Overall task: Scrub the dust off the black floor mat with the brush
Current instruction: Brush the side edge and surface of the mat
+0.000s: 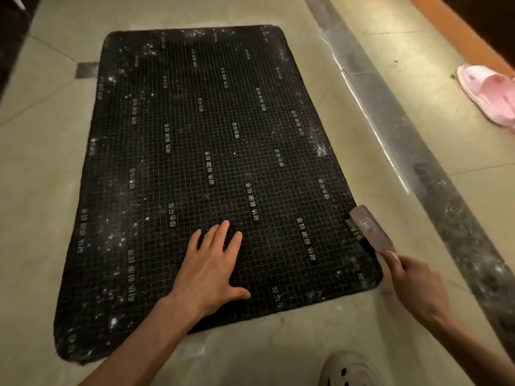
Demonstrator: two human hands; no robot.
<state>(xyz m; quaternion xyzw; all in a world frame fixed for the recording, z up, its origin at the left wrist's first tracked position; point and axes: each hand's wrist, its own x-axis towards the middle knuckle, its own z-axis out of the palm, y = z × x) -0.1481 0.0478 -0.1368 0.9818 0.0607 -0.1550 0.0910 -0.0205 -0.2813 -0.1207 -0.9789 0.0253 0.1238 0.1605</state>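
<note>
The black floor mat [200,129] lies flat on the tiled floor, printed with a fine white grid and white characters. White dust speckles its left side, far edge and near left corner. My left hand [211,266] presses flat on the mat's near middle, fingers straight and spread. My right hand [412,280] grips the handle of a grey-pink brush [370,229]. The brush's dark bristles rest on the mat's right edge near the near right corner.
A dark stone strip [434,174] runs along the floor right of the mat. A pink slipper [490,93] lies at the far right. A pale perforated shoe [351,371] is at the bottom edge. Beige floor tiles [36,168] surround the mat.
</note>
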